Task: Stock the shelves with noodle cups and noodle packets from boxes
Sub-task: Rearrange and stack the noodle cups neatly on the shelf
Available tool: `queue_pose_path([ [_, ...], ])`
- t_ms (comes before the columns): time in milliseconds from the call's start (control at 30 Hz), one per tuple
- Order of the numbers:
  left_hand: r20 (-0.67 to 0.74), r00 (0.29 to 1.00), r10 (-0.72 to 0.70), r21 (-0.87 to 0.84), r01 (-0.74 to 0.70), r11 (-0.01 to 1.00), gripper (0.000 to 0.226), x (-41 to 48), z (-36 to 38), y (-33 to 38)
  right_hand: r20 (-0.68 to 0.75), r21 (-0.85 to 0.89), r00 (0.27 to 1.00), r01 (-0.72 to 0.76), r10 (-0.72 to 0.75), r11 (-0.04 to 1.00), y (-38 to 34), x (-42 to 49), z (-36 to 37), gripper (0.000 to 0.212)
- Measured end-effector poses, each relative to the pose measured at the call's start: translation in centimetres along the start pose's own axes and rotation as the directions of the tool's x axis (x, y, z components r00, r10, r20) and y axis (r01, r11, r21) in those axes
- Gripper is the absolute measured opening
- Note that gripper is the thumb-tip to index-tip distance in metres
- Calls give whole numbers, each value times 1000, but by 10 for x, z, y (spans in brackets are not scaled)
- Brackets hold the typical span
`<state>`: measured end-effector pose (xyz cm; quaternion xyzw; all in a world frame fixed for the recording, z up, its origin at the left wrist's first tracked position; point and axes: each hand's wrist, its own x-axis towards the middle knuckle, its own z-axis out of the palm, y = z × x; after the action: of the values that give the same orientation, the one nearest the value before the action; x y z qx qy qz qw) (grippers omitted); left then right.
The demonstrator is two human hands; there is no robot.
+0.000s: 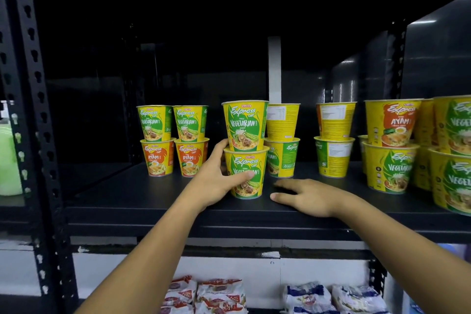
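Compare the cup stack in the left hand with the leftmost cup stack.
The yellow-green noodle cup stack held by the left hand is all Vegetarian; the leftmost yellow stack is Vegetarian over orange Ayam. The held stack stands nearer the front; the leftmost stands further back, untouched. Both stand two high.

A shop aisle or stockroom (which one is unclear): black slotted-steel shelving carries branded noodle cups stacked in pairs, labels mostly outward, with noodle packets on the level below.
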<state>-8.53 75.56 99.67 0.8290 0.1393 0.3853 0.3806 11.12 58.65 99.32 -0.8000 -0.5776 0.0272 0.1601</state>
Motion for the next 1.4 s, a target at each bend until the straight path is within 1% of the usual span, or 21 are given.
queue_pose_path([
  [67, 8, 1000, -21, 4, 21, 1000, 96, 6, 0, -2, 0, -1, 1000, 1, -1, 1000, 0, 0, 1, 69],
  [233, 33, 997, -74, 88, 71, 994, 96, 30, -4, -4, -6, -9, 1000, 9, -9, 1000, 1, 2, 2, 69],
  [467, 18, 990, -139, 169, 134, 976, 86, 63, 2, -6, -24, -6, 1000, 18, -18, 1000, 1, 1, 2, 68],
  [633, -3, 985, -174, 125, 173, 977, 85, 75, 4, -14, -30, -12, 999, 19, -20, 1000, 3, 1, 2, 69],
  [1000, -10, 974, -226, 142, 225, 964, 86, 97, 8, -21, -22, -2, 1000, 19, -19, 1000, 3, 1, 1, 68],
  [1100, -15, 972, -233, 135, 233, 963, 89, 99, 8, -22, -21, -3, 1000, 16, -16, 1000, 2, 0, 1, 68],
  [1233, -23, 966, -257, 119, 258, 959, 99, 101, 8, -24, -18, -4, 1000, 13, -13, 1000, 0, -1, 0, 68],
  [1300, -24, 960, -278, 103, 279, 955, 94, 101, 9, -23, -16, -3, 1000, 11, -11, 1000, 0, -2, 0, 68],
  [1400, -31, 953, -301, 89, 302, 949, 80, 100, 11, -21, -17, -1, 1000, 6, -6, 1000, 0, -1, 0, 68],
])
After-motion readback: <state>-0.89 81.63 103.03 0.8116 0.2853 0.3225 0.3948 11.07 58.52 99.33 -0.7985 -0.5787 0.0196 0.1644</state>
